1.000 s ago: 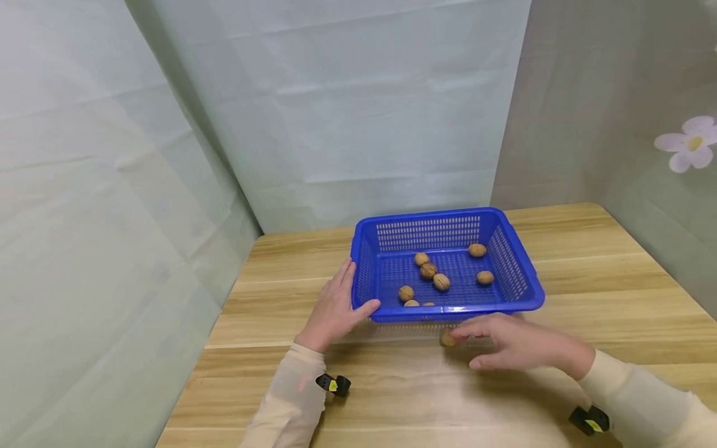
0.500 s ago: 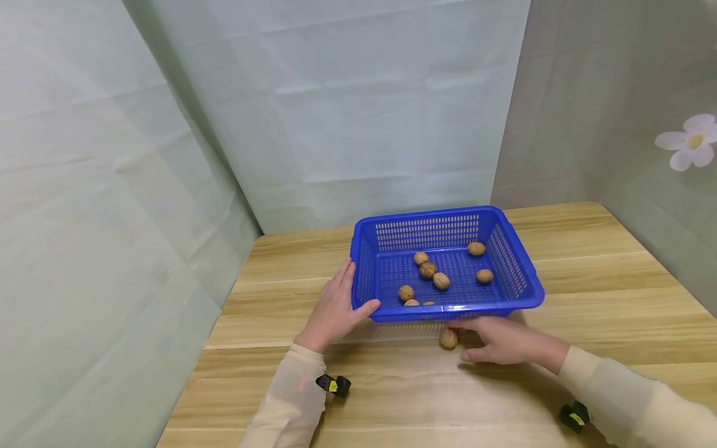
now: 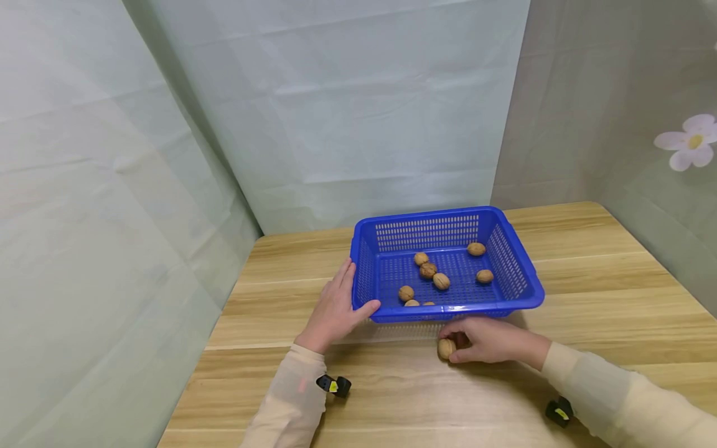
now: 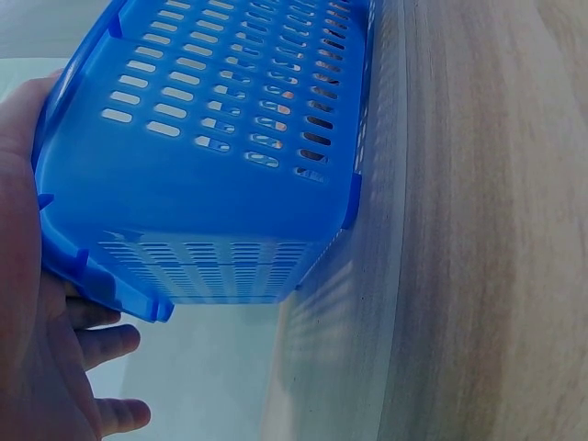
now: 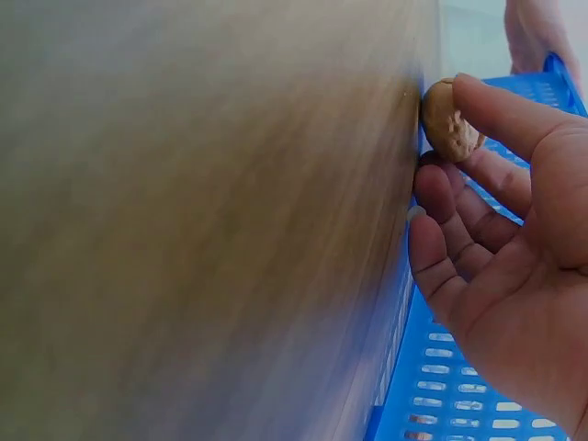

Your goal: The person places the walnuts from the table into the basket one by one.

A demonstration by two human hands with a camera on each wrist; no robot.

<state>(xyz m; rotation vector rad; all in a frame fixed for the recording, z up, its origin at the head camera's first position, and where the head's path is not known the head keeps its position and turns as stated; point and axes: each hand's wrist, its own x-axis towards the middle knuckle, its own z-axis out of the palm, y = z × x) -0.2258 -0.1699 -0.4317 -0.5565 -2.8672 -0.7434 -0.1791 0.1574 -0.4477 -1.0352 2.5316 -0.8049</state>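
Observation:
In the head view a blue plastic basket (image 3: 448,309) holds several walnuts (image 3: 441,281). My left hand (image 3: 333,311) rests against its near-left corner, thumb on the front rim and the other fingers along the left side. In the left wrist view those fingers (image 4: 108,345) reach out fairly straight past the rim. Just in front of the basket, my right hand (image 3: 493,339) pinches a single walnut (image 3: 445,349) at table level. The right wrist view shows this walnut (image 5: 449,121) between thumb and forefinger, with the remaining fingers loosely bent.
The basket stands on a wood-grain table (image 3: 392,398). Pale cloth (image 3: 358,124) hangs behind and on both sides of it. Each sleeve bears a small black device, such as the left one (image 3: 333,386).
My right hand has moved left and its thumb and forefinger have closed on the walnut in front of the basket. The walnut has shifted slightly nearer. My left hand stays put.

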